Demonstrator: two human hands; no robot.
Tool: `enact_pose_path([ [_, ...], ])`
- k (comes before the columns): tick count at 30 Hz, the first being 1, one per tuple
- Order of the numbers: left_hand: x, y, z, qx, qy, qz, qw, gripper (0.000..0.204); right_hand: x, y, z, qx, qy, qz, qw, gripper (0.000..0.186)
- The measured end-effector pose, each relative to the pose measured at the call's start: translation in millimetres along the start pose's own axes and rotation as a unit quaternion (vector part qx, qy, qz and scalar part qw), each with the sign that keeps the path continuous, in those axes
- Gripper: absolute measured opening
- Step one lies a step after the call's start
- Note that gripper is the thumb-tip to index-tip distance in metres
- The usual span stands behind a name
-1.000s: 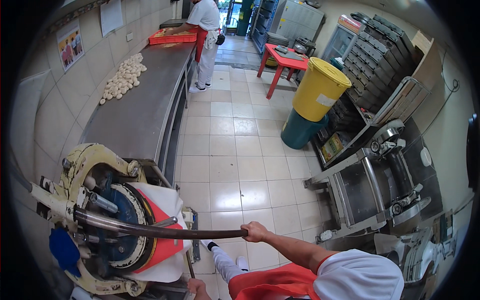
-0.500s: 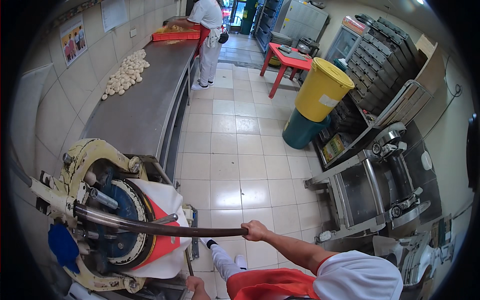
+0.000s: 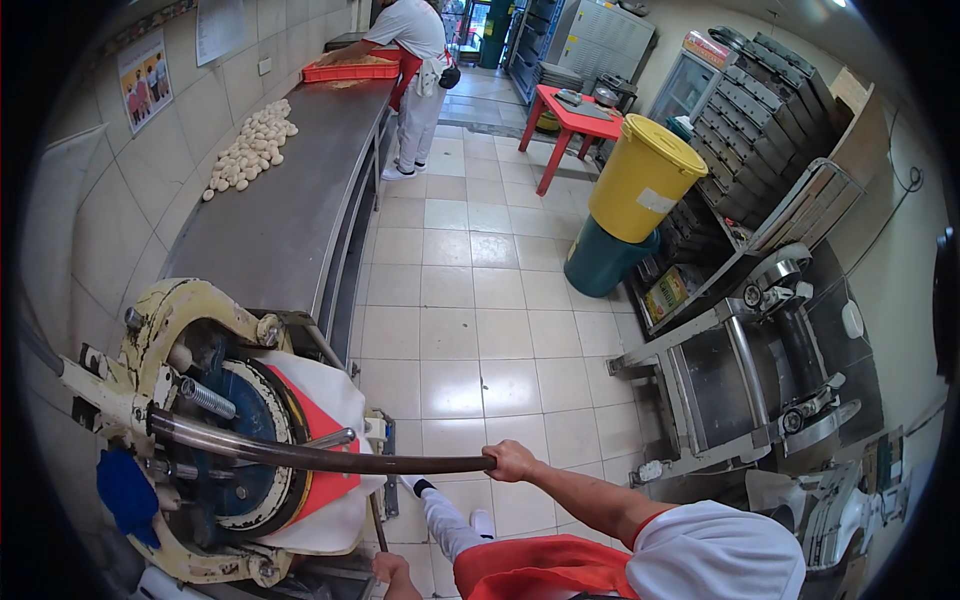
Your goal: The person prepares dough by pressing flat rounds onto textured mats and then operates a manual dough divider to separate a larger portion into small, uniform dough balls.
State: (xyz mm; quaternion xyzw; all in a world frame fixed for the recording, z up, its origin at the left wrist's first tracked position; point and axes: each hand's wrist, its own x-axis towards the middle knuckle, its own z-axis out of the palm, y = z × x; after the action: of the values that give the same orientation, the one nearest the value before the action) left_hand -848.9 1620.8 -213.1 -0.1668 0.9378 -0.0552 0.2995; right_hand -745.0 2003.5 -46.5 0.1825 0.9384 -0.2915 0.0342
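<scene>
My right hand [image 3: 510, 460] is closed round the end of a long dark metal lever [image 3: 390, 463]. That lever runs left into a worn cream-coloured press [image 3: 165, 310], which looks like a dough divider. Inside its frame sits a round blue head [image 3: 245, 400] with a coil spring. Under the head lie a red sheet [image 3: 325, 487] and a white sheet [image 3: 335, 395]. A short handle [image 3: 330, 438] sticks out beside the lever. Low in view, my left hand [image 3: 390, 568] is closed on the lower end of a thin metal rod [image 3: 378, 523].
Pale dough balls [image 3: 250, 145] lie heaped on the long steel table [image 3: 270, 235] along the wall. At its far end a person [image 3: 415, 40] in white reaches into a red tray [image 3: 350, 72]. A yellow bin [image 3: 645, 175] stands on a green one [image 3: 608, 260]; a roller machine [image 3: 735, 370] is right.
The far person has leaned further over the red tray, with an arm now extended into it. Both my hands and the lever look unmoved.
</scene>
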Motion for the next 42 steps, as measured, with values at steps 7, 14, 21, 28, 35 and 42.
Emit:
enact_pose_path([
  [7,-2,1,-5,-0.002,0.008,-0.017,1.000,0.016,1,-4,-3,0.005,-0.003,0.003,1.000,0.020],
  [14,-10,0,-10,-0.007,0.005,0.014,1.000,0.015,-1,0,-3,0.002,-0.012,0.012,1.000,0.021],
  [21,-8,1,-11,-0.003,-0.001,-0.002,1.000,0.016,1,-5,-6,0.011,-0.018,0.012,1.000,0.022],
  [28,-1,-1,-3,-0.019,-0.017,-0.003,1.000,0.019,0,0,-1,0.005,-0.004,0.004,1.000,0.021],
  [35,-1,-1,-3,-0.012,-0.014,-0.004,1.000,0.019,0,-2,-2,0.005,-0.002,-0.001,1.000,0.020],
  [42,-3,1,-2,-0.007,0.026,-0.009,1.000,0.015,1,-3,-4,0.009,-0.022,0.003,1.000,0.023],
])
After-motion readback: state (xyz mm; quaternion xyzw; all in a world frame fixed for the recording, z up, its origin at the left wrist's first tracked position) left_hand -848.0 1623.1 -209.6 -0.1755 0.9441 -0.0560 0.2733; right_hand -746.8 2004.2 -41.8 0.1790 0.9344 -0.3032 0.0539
